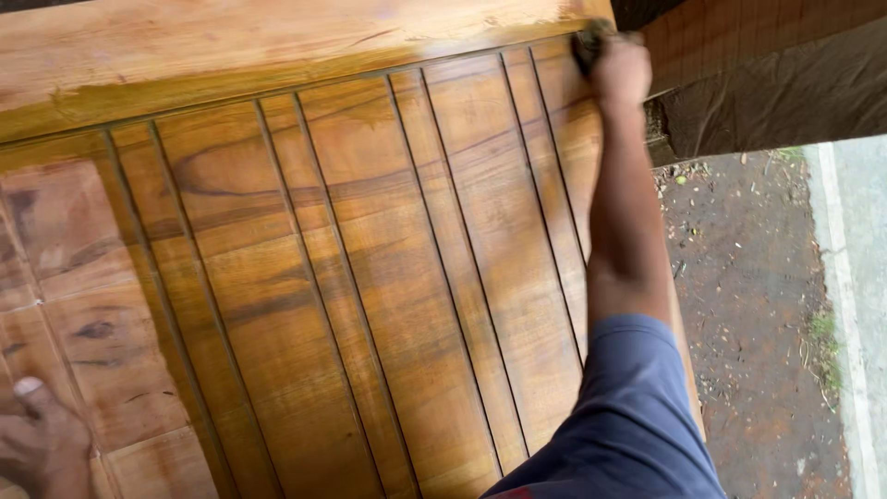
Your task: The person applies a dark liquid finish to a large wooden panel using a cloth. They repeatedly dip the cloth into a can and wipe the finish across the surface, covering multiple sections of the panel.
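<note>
Blue sleeve [628, 416] fills the lower right as a person's right arm stretches across a grooved wooden door panel [370, 277] to its far right corner, where the right hand [621, 69] is closed around a dark rag [589, 42] pressed against the wood beside the upper rail. Glossy wet finish shows on the boards. At the panel's near left corner, the left hand [37, 439] rests on the surface, fingers bent, holding nothing visible
</note>
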